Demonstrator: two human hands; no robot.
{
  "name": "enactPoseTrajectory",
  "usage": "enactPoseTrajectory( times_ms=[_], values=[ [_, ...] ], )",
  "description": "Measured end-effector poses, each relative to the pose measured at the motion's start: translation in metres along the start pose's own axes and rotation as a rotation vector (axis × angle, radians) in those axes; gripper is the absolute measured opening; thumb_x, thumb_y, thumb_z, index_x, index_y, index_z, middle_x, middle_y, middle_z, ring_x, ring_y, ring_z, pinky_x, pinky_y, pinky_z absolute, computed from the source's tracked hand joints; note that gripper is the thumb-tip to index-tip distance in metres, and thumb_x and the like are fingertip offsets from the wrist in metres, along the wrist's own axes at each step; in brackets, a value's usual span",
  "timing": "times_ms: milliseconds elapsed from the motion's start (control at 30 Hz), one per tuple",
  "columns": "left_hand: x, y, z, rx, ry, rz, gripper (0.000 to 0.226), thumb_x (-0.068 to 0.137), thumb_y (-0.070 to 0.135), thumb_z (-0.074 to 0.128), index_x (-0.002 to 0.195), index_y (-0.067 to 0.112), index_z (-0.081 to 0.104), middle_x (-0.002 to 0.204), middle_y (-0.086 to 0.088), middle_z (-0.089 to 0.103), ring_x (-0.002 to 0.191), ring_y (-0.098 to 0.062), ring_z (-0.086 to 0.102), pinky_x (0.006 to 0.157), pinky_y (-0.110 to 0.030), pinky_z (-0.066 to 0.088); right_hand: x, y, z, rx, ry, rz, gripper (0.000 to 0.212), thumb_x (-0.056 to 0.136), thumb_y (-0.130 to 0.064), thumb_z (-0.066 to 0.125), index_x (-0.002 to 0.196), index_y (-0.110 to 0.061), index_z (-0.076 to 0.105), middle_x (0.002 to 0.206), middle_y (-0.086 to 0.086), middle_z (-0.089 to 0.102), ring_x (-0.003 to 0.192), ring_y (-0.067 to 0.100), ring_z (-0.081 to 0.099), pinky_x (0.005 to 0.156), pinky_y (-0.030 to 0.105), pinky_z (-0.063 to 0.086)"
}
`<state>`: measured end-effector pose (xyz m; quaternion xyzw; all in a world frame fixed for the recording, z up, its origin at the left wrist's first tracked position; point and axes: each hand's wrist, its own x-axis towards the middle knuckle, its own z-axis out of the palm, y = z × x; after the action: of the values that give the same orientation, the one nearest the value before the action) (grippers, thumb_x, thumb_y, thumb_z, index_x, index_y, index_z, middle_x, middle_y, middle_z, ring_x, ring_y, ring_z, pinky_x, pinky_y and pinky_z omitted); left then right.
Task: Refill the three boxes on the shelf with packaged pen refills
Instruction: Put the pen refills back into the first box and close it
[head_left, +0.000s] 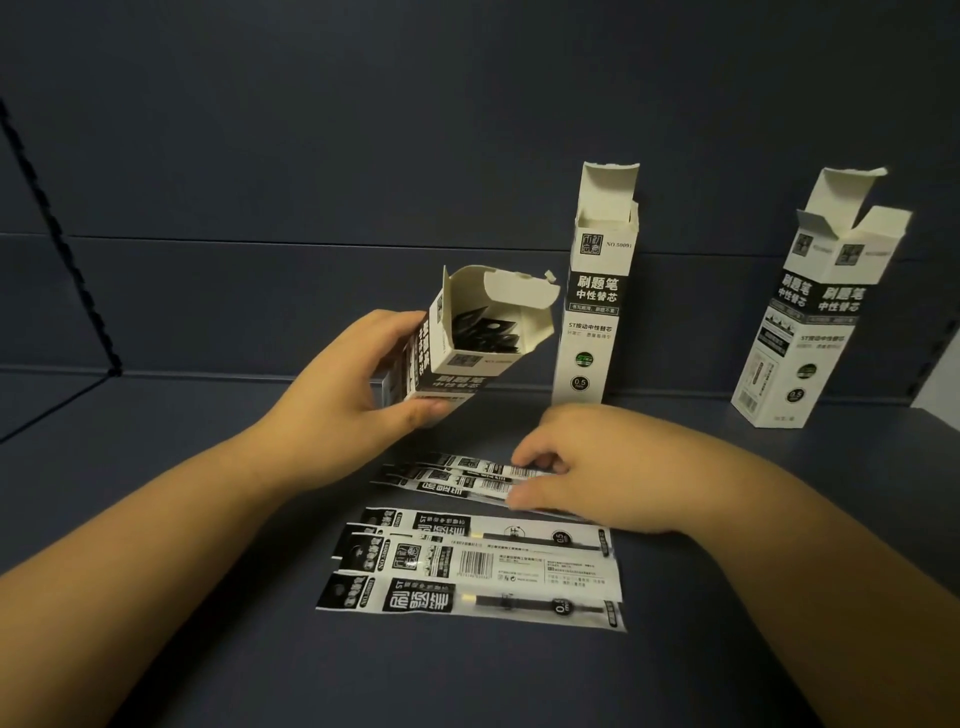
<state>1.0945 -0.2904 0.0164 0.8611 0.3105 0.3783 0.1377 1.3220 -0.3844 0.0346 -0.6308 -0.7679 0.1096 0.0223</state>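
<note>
Two bare forearms are seen, one entering from the lower left of the frame and one from the lower right. No sleeve is seen on either forearm up to the frame's edge. The left hand (358, 371) and the right hand (587, 462) are both ungloved. Short, unpainted fingernails are shown on the left hand's thumb and on the right hand's fingertips (522, 500) near the middle of the frame.
</note>
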Motion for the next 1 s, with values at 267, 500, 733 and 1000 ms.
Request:
enactPoseTrajectory(
  times_ms=[267, 500, 733, 1000],
  values=[
    [0.000, 0.000, -0.001, 0.010, 0.001, 0.002, 0.062, 0.079, 0.040, 0.074, 0.134, 0.037, 0.048, 0.127, 0.023, 0.053, 0.120, 0.002, 0.053, 0.103, -0.027, 0.049, 0.002, -0.001, 0.003, -0.001, 0.004, -0.003, 0.035, 0.099, -0.039, 0.061, 0.131, -0.027, 0.066, 0.104, -0.012, 0.061, 0.092, 0.009, 0.060, 0.082, 0.027, 0.051],
    [0.000, 0.001, -0.001, 0.014, -0.001, 0.004, 0.061, 0.079, 0.039, 0.075, 0.133, 0.037, 0.048, 0.126, 0.024, 0.053, 0.121, 0.002, 0.054, 0.102, -0.026, 0.049, 0.003, 0.002, 0.005, 0.019, -0.011, 0.033, 0.025, 0.103, -0.034, 0.051, 0.108, -0.025, 0.074, 0.102, -0.002, 0.070, 0.093, 0.018, 0.066, 0.087, 0.042, 0.057],
    [0.000, 0.001, -0.001, 0.025, 0.000, -0.013, 0.062, 0.080, 0.037, 0.075, 0.136, 0.034, 0.049, 0.128, 0.024, 0.053, 0.121, 0.002, 0.053, 0.102, -0.026, 0.049, 0.000, 0.000, 0.002, 0.041, 0.051, 0.048, 0.022, 0.093, -0.021, 0.054, 0.096, -0.030, 0.075, 0.092, -0.005, 0.072, 0.083, 0.015, 0.067, 0.077, 0.041, 0.061],
    [0.000, 0.001, -0.002, -0.065, 0.043, -0.098, 0.063, 0.077, 0.044, 0.070, 0.134, 0.044, 0.042, 0.128, 0.022, 0.056, 0.119, 0.005, 0.055, 0.098, -0.017, 0.047, -0.006, 0.003, -0.010, 0.144, 0.238, 0.052, 0.015, 0.094, -0.031, 0.060, 0.095, -0.034, 0.075, 0.094, -0.013, 0.071, 0.085, 0.007, 0.066, 0.078, 0.035, 0.060]
  ],
)
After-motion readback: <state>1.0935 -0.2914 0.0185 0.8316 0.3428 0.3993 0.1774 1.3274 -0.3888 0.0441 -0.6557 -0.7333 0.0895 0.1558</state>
